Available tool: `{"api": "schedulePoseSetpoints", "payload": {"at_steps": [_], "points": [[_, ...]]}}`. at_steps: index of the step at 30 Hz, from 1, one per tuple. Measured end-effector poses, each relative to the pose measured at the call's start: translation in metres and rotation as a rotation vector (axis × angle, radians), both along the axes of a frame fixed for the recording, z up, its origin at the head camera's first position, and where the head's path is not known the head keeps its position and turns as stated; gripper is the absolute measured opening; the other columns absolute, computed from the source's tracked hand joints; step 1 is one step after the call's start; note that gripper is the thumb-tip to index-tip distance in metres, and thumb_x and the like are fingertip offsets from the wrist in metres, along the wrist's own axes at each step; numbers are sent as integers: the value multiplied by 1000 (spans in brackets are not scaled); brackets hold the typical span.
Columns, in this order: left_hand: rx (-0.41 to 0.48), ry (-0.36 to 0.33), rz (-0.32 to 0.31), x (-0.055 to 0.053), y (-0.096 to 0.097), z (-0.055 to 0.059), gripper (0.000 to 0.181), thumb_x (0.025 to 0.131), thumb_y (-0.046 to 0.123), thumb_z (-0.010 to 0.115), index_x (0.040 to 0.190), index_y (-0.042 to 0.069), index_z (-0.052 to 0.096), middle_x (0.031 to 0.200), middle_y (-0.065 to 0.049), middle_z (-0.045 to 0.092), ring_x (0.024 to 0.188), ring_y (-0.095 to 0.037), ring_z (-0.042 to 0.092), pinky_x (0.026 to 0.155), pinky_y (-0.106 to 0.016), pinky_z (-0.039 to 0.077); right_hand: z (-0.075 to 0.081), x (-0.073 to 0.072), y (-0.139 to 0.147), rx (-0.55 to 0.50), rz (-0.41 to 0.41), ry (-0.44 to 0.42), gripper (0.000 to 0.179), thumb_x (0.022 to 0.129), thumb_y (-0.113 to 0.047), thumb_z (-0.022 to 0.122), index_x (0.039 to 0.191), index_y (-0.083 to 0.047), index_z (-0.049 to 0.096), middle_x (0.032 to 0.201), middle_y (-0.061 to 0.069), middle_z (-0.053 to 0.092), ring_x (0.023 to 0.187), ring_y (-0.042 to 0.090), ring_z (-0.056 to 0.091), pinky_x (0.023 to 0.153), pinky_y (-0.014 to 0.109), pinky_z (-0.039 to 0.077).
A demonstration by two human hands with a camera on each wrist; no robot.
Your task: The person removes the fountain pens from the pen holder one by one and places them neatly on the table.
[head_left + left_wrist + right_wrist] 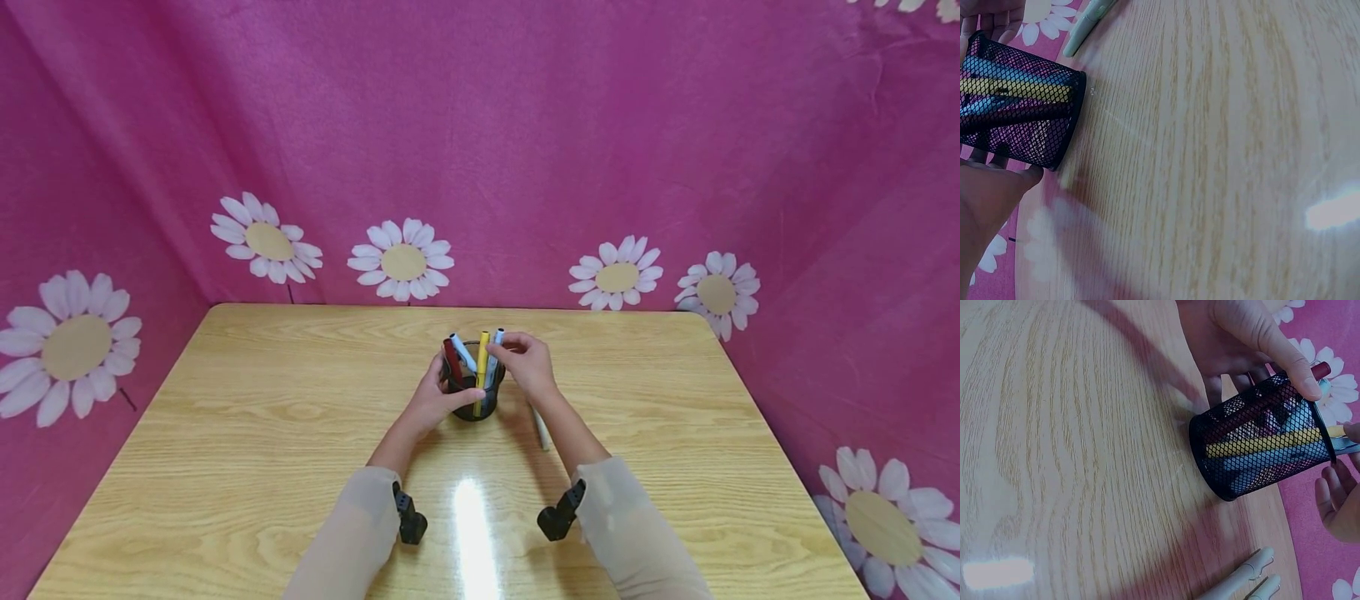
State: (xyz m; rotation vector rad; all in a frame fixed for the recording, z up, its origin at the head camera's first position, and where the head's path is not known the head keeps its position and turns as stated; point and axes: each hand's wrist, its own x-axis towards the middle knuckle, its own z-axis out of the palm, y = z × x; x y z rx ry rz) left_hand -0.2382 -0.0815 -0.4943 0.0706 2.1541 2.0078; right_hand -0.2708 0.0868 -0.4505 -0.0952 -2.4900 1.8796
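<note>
A black mesh pen cup stands on the table with several markers in it. My left hand grips the cup from the left, its thumb across the near side by the rim. Inside are a dark red marker, a light blue marker leaning left and a yellow marker. At the cup's right side, my right hand pinches the upper end of another light blue marker, close to the yellow one. In the right wrist view the fingertips partly cover that end.
Two pale green pens lie on the wooden table to the right of the cup, partly under the right forearm in the head view. A pink curtain with white flowers hangs behind the table and along its sides.
</note>
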Motion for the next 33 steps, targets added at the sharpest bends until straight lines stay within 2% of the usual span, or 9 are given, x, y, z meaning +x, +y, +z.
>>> {"api": "schedulePoseSetpoints", "payload": {"at_steps": [6, 12, 19, 25, 33], "points": [[19, 8, -5, 0, 0, 0, 94, 79, 14, 74, 150, 26, 13, 151, -9, 31, 139, -31, 29, 113, -49, 25, 5, 0, 0, -96, -33, 66, 25, 80, -16, 73, 98, 1, 67, 86, 4, 63, 76, 6, 57, 67, 20, 51], [11, 16, -7, -1, 0, 0, 94, 79, 15, 74, 151, 24, 13, 152, -10, 29, 140, -32, 27, 113, -49, 24, 14, 1, 0, -166, -53, 108, 27, 81, -14, 72, 101, 3, 65, 79, -4, 61, 71, 3, 57, 70, 26, 54], [0, -1, 0, 0, 0, 1, 96, 78, 18, 75, 151, 26, 13, 153, -8, 27, 141, -31, 24, 114, -49, 23, 21, -1, 1, -253, -101, 159, 23, 81, -10, 71, 99, 4, 64, 73, -10, 59, 68, 0, 56, 61, 17, 52], [10, 6, -11, 0, 0, 0, 96, 79, 17, 74, 151, 25, 11, 153, -10, 26, 141, -33, 24, 113, -50, 24, 29, -4, 3, -271, -121, 213, 22, 82, -9, 71, 99, 4, 63, 70, -11, 58, 65, -1, 55, 61, 18, 52], [28, -3, -21, -1, -1, -2, 98, 79, 17, 75, 151, 26, 9, 154, -9, 25, 141, -32, 23, 113, -50, 25, 42, -9, 8, -267, -133, 299, 26, 81, -12, 72, 99, 5, 63, 69, -11, 56, 62, -1, 54, 56, 14, 50]]}}
